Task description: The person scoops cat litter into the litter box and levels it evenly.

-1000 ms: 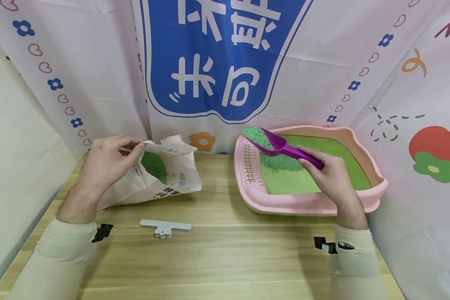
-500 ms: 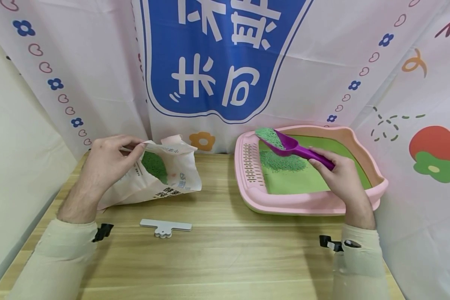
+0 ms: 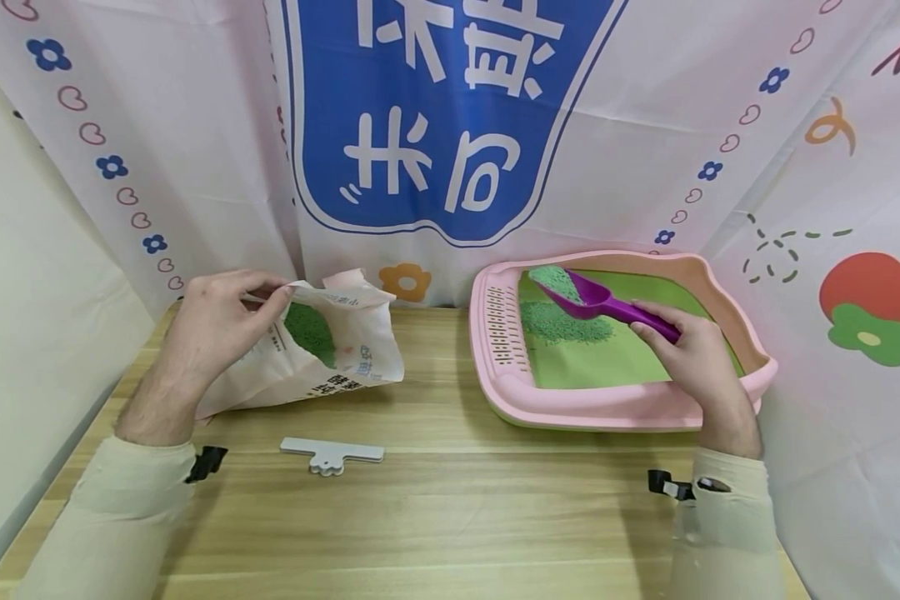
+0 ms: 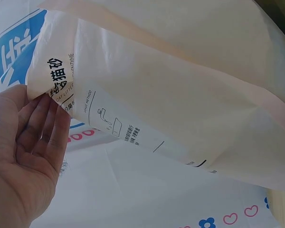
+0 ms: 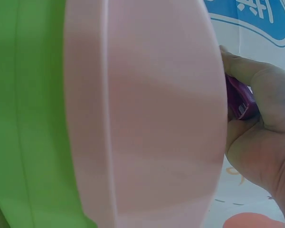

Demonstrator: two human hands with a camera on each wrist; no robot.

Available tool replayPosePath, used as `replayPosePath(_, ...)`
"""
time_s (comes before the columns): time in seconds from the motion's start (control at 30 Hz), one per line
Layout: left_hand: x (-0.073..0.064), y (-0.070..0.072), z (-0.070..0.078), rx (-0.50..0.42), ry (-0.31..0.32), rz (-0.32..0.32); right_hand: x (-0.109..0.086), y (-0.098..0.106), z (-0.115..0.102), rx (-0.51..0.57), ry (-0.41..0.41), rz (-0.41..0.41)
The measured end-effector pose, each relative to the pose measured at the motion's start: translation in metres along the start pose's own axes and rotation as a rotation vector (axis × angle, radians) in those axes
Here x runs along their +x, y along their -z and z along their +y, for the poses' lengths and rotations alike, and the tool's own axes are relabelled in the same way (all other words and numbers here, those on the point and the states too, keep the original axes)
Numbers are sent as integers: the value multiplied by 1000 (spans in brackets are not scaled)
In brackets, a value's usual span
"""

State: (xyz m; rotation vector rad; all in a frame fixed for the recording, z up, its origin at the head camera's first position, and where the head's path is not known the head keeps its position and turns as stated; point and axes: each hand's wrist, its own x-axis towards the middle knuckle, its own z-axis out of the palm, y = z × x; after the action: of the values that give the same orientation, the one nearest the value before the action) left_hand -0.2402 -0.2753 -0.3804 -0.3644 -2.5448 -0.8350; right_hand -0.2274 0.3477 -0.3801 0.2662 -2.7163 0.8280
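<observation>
The left hand (image 3: 221,325) pinches the mouth of the litter bag (image 3: 371,337), which lies on the table (image 3: 435,517) beneath and to the right of those fingers. The right hand (image 3: 697,358) grips the handle of the purple scoop (image 3: 598,302), whose granule-filled blade points leftward from that hand, over the pink-rimmed tray (image 3: 577,402)

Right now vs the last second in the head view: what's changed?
Right hand and purple scoop moved right and slightly down in the image; the scoop's tip went from over the tray's slotted left rim to above the tray's inside. Nothing grabbed or released.

Unchanged: green granules in the scoop, left hand pinching the bag, grey clip.
</observation>
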Motion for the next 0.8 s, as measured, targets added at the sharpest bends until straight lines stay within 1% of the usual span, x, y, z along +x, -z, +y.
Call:
replayPosePath(0.23,0,0,0,4,-7,5,0,0,10,-22,-21,-15)
replayPosePath(0.43,0,0,0,-2,-13,9,-1,2,14,-41,-42,-50)
replayPosePath(0.6,1,0,0,1,-12,8,-1,3,16,-68,-22,-62)
replayPosePath(0.8,1,0,0,2,-8,3,-2,4,19,-74,-7,-79)
